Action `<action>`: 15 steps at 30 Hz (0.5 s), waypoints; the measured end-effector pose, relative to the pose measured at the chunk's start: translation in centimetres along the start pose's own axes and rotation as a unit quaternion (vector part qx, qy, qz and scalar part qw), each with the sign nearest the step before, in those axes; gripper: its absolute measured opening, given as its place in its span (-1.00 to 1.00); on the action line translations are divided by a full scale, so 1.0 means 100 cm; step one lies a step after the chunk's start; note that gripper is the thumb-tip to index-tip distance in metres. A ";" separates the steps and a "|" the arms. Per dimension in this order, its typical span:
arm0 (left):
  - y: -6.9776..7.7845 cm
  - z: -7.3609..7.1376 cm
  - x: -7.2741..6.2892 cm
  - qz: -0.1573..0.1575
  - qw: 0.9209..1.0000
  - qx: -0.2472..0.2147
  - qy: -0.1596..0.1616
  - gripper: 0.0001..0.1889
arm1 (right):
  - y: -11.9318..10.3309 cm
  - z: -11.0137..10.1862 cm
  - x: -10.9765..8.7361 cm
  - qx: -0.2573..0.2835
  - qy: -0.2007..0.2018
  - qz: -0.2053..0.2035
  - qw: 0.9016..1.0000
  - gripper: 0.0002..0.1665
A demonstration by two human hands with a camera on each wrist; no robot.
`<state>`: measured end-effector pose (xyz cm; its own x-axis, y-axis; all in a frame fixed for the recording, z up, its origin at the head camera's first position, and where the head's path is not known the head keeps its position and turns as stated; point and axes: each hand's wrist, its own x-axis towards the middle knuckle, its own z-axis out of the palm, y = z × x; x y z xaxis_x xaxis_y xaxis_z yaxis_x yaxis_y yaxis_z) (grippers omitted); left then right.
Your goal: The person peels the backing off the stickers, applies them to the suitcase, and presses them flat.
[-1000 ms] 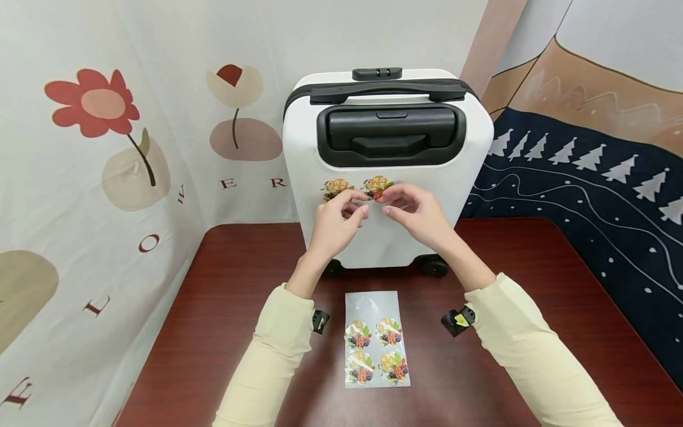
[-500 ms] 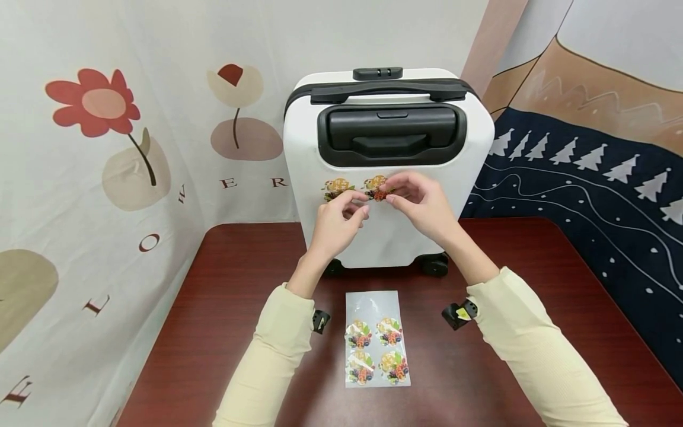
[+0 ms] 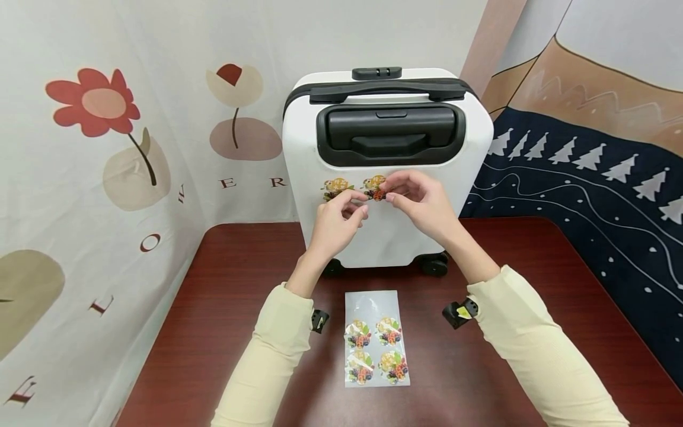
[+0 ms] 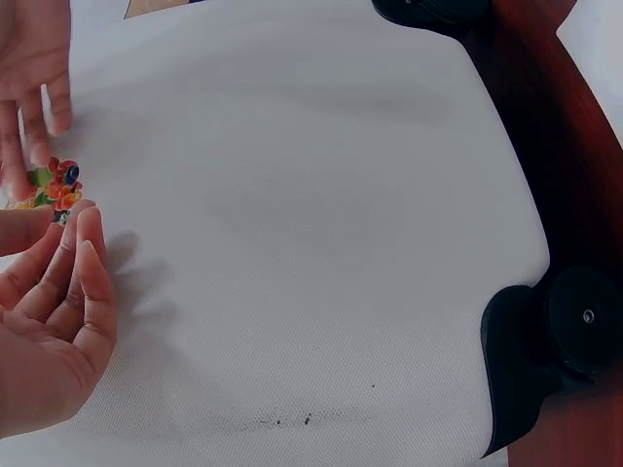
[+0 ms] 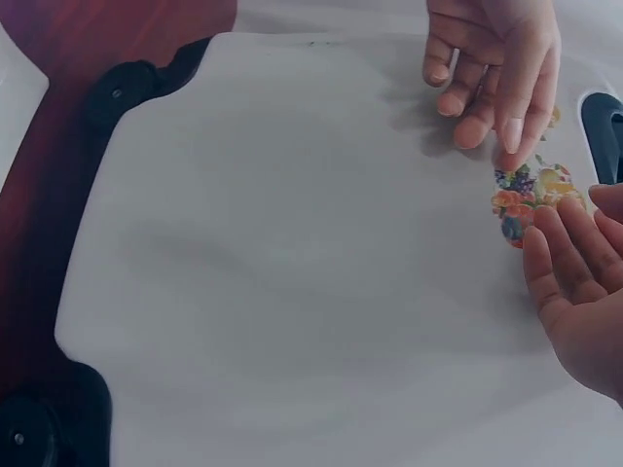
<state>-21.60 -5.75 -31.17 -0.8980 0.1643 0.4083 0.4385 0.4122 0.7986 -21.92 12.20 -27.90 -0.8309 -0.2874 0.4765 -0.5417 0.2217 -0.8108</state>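
The right sticker [image 3: 374,185] lies against the front of the white case [image 3: 373,243], just below, at six o'clock of, the handle recess [image 3: 392,135]. The left sticker [image 3: 336,187] sits near it at nine o'clock, the pair roughly level.

The left hand [image 3: 337,220] comes in from eight o'clock: its index finger reaches the right sticker's lower edge, the thumb hangs apart, and the other fingers curve loosely. The right hand [image 3: 427,207] comes from four o'clock, a fingertip over the sticker's edge and the remaining fingers spread; whether finger and thumb pinch that edge, I cannot tell.

The likeliest trouble, I judge, is the sticker clinging to a fingertip, so that a corner lifts or folds as a hand draws away. Uneven pressing from the two sides could trap a bubble or crease, and a sideways pull could set it crooked against its neighbour.

The case stands on the worktop [image 3: 240,261] with wheels [image 3: 434,265] at its foot; a firm push might make it roll or rock. At six o'clock of the case, the sheet [image 3: 368,302] bearing four stickers [image 3: 393,367] lies between the forearms, where a low sleeve [image 3: 267,362] could drag it.
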 end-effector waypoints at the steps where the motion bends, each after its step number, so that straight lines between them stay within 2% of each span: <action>1: 0.000 0.000 0.000 -0.001 1.000 0.001 0.000 -0.85 | -0.001 0.000 0.001 0.003 0.002 -0.003 1.000 -0.76; 5: 0.000 0.000 0.000 -0.002 1.000 -0.002 -0.001 -0.85 | -0.001 -0.002 0.002 0.002 0.010 -0.009 1.000 -0.77; 15: -0.001 0.000 -0.001 -0.002 1.000 -0.005 -0.001 -0.84 | 0.007 -0.002 -0.006 -0.007 0.017 0.014 1.000 -0.77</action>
<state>-21.57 -5.83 -31.31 -0.8996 0.1642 0.4046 0.4356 0.4032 0.8048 -21.80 12.71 -28.68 -0.8490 -0.2488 0.4661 -0.5206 0.2425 -0.8187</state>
